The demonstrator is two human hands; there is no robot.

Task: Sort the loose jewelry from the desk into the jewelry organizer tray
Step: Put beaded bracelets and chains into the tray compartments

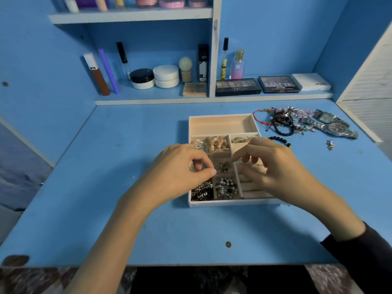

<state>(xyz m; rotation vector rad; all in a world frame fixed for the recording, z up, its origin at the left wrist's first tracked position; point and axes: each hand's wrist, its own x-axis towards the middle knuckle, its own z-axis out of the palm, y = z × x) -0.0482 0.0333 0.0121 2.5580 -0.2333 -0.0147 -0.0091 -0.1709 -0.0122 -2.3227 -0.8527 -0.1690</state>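
Blue desk, shelf behind. Tray sits mid-desk; most small compartments filled, back one bare. Left hand & right hand hover over its middle, fingers curled as if pinching. Can't tell if either holds anything. Prob. placing a small piece. Next: fetch from pile at desk's back right corner. Right hand hides tray's right compartments.

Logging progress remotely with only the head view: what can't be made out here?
Head view: whether the left hand or right hand holds a piece; curled fingers hide it.
Right-side compartments of the cream compartmented organizer tray: covered by the right hand.
Tangled pile of beaded bracelets and metal watches: too blurred to count.
Pink jars on the top shelf: cut off by the upper edge.
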